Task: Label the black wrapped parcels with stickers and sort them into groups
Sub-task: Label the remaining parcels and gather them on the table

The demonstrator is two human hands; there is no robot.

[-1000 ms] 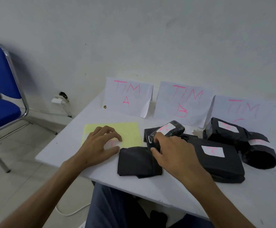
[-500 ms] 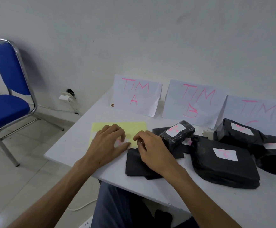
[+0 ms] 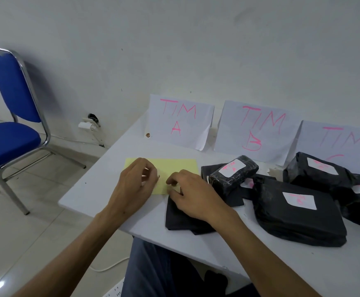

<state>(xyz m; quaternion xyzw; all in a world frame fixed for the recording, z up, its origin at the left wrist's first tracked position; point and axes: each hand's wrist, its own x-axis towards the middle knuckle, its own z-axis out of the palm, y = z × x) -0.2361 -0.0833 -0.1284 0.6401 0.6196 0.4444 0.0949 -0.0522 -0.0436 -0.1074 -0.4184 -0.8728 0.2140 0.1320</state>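
Both my hands meet over yellow sticker sheet (image 3: 174, 167): left hand (image 3: 135, 185) steadies it, curled; right hand (image 3: 193, 195) pinches sticker edge to peel. Unlabelled flat parcel (image 3: 183, 219) waits just right of sheet.

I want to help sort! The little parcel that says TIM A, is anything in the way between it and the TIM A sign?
Nothing visible blocks it. The small parcel lies on other black parcels, and the white table between it and the TIM A sign shows bare. The yellow sheet and both hands lie off to the left of that path.
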